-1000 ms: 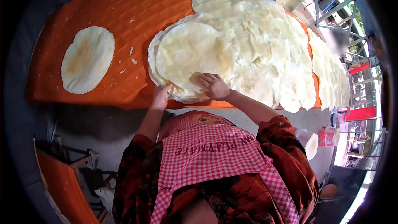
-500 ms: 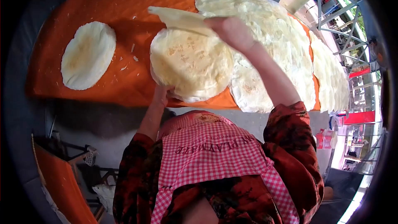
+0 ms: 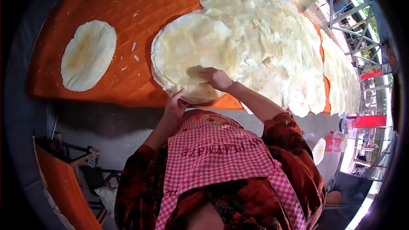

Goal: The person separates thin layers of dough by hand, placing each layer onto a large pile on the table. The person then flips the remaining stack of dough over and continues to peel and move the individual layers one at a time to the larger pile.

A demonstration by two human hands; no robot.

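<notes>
A pile of thin round flatbreads (image 3: 183, 38) lies near the middle of the orange cloth, its right side overlapping a wide spread of similar sheets. At the pile's near edge, my left hand (image 3: 174, 105) is closed with its thumb against the rim; part of its fingers is hidden there. My right hand (image 3: 216, 79) is low over the top flatbread, fingers stretched out to the left and casting a shadow on the pale surface. Nothing shows in its grasp.
A single flatbread (image 3: 88, 55) lies apart on the orange cloth (image 3: 136, 76), among small crumbs. Overlapping flatbread sheets (image 3: 277, 47) cover the right part of the table. Beyond stands a metal frame (image 3: 347, 17). An orange-covered surface (image 3: 64, 191) is at lower left.
The sheet that my right hand held raised at the far edge now lies flat on the pile. My right hand has come down toward me and let go of it. My left hand has shifted slightly right.
</notes>
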